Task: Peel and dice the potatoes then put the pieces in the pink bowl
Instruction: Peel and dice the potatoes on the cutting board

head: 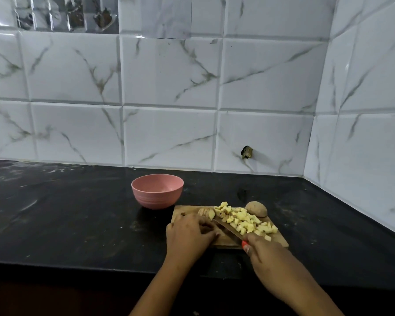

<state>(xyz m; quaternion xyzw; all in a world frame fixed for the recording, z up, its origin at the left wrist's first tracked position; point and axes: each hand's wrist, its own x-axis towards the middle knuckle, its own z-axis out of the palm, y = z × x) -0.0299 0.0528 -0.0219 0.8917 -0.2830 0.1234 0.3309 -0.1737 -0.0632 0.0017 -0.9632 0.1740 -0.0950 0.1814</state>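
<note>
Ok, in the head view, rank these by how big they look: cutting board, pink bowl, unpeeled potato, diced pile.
Largest to smallest:
1. cutting board
2. pink bowl and diced pile: these look about equal, so not ranked apart
3. unpeeled potato

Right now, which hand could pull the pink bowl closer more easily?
Probably the left hand. It rests on the cutting board on the side nearest the pink bowl, and it carries no knife. The right hand is farther away and its fingers grip the knife.
</note>
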